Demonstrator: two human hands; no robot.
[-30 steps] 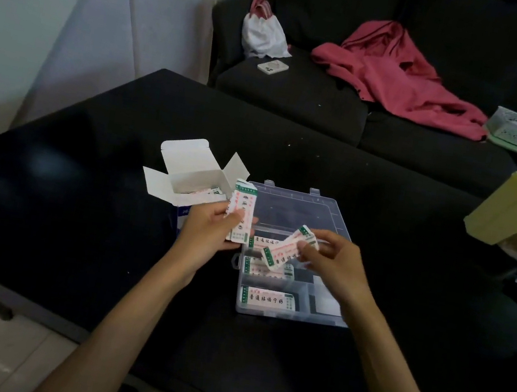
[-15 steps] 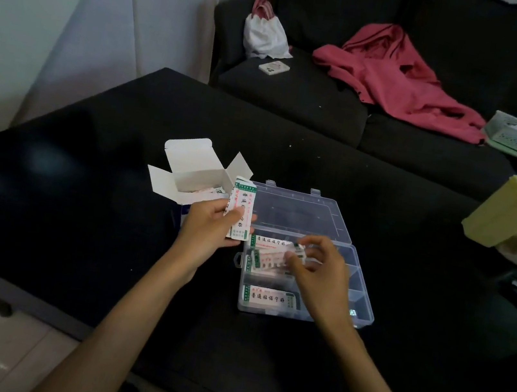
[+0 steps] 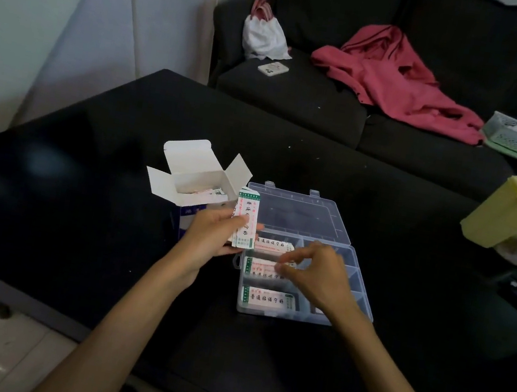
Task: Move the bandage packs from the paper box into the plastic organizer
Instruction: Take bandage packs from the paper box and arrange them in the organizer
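A black worktop (image 3: 96, 204) before a dark sofa. The left hand (image 3: 213, 239) pinches bandage packs (image 3: 245, 221) upright beside the paper box (image 3: 198, 183); the right hand (image 3: 316, 272), fingertips pinched together, settles one into the plastic organizer (image 3: 357, 299). A loose grip could fan those packs onto the worktop

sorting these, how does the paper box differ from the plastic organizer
The paper box is opaque white card, standing upright with its flaps spread; the plastic organizer is clear, low and flat, its hinged lid laid back. The box is one cavity; the organizer is split into compartments. Both sit open on the black table and hold bandage packs.
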